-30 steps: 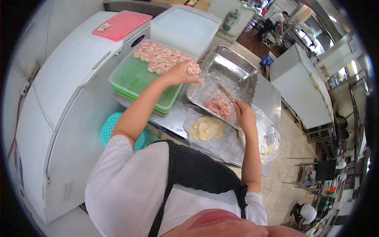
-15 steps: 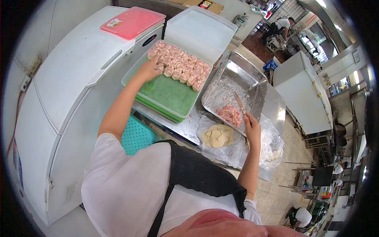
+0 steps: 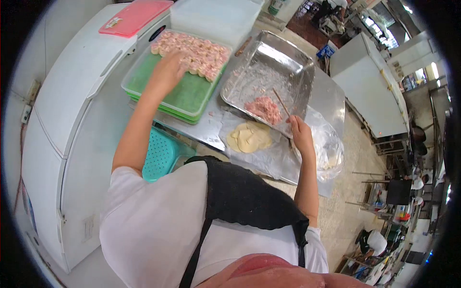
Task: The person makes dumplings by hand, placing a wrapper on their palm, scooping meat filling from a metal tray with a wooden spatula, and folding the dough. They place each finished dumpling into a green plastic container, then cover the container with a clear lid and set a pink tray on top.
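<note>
Rows of open-topped meat dumplings (image 3: pixel 194 50) fill the far part of a green-bottomed plastic tray (image 3: pixel 185 102). My left hand (image 3: pixel 168 72) is at the near left end of these rows, fingers curled down against the dumplings. Its fingertips are hidden, so anything between them cannot be made out. My right hand (image 3: pixel 301 133) is closed around the handle of a narrow, flat spatula (image 3: pixel 281 102), its blade slanting over pink minced meat (image 3: pixel 264 109) in a deep steel pan (image 3: pixel 307 79). Round dough wrappers (image 3: pixel 248 137) lie overlapped between the pan and my body.
A clear plastic lid (image 3: pixel 216 17) stands behind the tray. At left is a white chest freezer (image 3: pixel 62 77) with a red lid (image 3: pixel 137 17) on top. A turquoise basket (image 3: pixel 158 156) sits below the steel table (image 3: pixel 326 96). Clear plastic wrap (image 3: pixel 326 144) bunches at right. Other people work farther off.
The view has shifted, so the table things appear higher and farther left. My left hand has moved over the left end of the near row. The spatula has turned and shows a thinner profile.
</note>
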Action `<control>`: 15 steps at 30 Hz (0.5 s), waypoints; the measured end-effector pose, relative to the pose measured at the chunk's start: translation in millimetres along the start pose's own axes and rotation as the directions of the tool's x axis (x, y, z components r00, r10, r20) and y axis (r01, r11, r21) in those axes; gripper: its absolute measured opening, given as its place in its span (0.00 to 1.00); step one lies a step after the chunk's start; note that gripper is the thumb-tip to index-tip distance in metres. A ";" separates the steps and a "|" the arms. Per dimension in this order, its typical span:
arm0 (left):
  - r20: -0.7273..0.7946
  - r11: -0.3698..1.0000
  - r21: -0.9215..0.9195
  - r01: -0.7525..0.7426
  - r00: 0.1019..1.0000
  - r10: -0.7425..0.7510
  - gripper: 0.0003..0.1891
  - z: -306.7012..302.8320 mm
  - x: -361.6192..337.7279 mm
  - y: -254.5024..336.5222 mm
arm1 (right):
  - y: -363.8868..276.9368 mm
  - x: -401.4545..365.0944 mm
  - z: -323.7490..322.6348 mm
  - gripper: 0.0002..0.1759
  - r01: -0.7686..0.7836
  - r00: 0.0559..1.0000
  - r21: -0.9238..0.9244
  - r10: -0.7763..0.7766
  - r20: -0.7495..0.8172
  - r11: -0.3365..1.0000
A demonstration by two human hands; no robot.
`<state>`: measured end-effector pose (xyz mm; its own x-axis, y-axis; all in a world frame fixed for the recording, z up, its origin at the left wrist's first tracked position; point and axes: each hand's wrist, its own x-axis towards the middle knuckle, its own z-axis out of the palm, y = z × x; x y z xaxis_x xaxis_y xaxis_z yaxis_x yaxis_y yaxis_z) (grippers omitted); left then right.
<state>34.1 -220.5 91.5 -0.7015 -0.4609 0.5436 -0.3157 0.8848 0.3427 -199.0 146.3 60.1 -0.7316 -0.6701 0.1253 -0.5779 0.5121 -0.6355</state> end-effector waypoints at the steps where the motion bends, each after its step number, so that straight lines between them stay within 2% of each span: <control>1: 0.083 0.992 -0.129 -0.004 0.996 0.014 0.17 2.4 -12.4 31.6 | 3.3 1.4 -5.8 0.20 -0.027 0.998 0.024 0.025 0.058 0.999; 2: 0.163 0.967 -0.254 0.006 0.986 0.036 0.13 5.3 -23.4 58.1 | 6.4 2.6 -11.0 0.21 -0.053 0.992 0.048 0.047 0.117 0.997; 4: 0.294 0.941 -0.339 0.004 0.950 0.102 0.12 47.4 -57.4 86.1 | 15.1 2.8 -19.4 0.22 -0.079 0.988 0.072 0.069 0.136 0.994; 5: 0.302 0.942 -0.335 0.000 0.947 0.107 0.12 68.1 -71.2 92.1 | 20.2 3.9 -25.2 0.22 -0.063 0.983 0.046 0.054 0.176 0.997; 7: 0.394 0.984 -0.155 0.085 0.919 -0.018 0.10 110.6 -94.0 99.9 | 34.2 5.1 -34.0 0.22 -0.054 0.977 0.026 0.047 0.209 0.998; 8: 0.399 0.985 -0.153 0.076 0.917 -0.009 0.10 132.5 -104.3 93.4 | 41.2 5.5 -37.5 0.22 0.046 0.977 -0.066 -0.031 0.212 0.997; 9: 0.372 0.999 -0.011 0.047 0.928 -0.040 0.10 151.0 -114.5 79.8 | 47.7 6.3 -41.0 0.22 0.147 0.969 -0.157 -0.109 0.223 0.977; 10: 0.338 0.991 0.134 0.024 0.938 -0.069 0.10 154.8 -116.6 79.7 | 53.0 6.9 -44.7 0.22 0.143 0.969 -0.152 -0.107 0.221 0.978; 11: 0.164 0.993 0.120 0.000 0.986 -0.020 0.08 159.2 -121.0 81.7 | 56.6 8.0 -48.4 0.22 0.224 0.954 -0.186 -0.177 0.240 0.957; 12: 0.168 0.992 0.128 0.000 0.986 -0.022 0.08 159.2 -122.1 79.0 | 59.6 9.4 -51.4 0.22 0.306 0.933 -0.217 -0.246 0.264 0.927; 14: 0.267 0.997 0.046 0.058 0.961 -0.068 0.07 157.1 -123.0 70.5 | 64.1 12.8 -56.8 0.22 0.312 0.928 -0.201 -0.253 0.273 0.929; 15: 0.340 0.982 0.142 0.127 0.925 -0.169 0.06 144.1 -113.5 83.2 | 66.4 15.9 -60.1 0.22 0.321 0.924 -0.194 -0.261 0.279 0.927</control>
<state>-4.7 -84.7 -52.0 -0.8131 -0.5521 0.1844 -0.4896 0.8201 0.2963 -270.7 201.9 65.6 -0.4244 -0.9028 0.0694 -0.8406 0.3643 -0.4008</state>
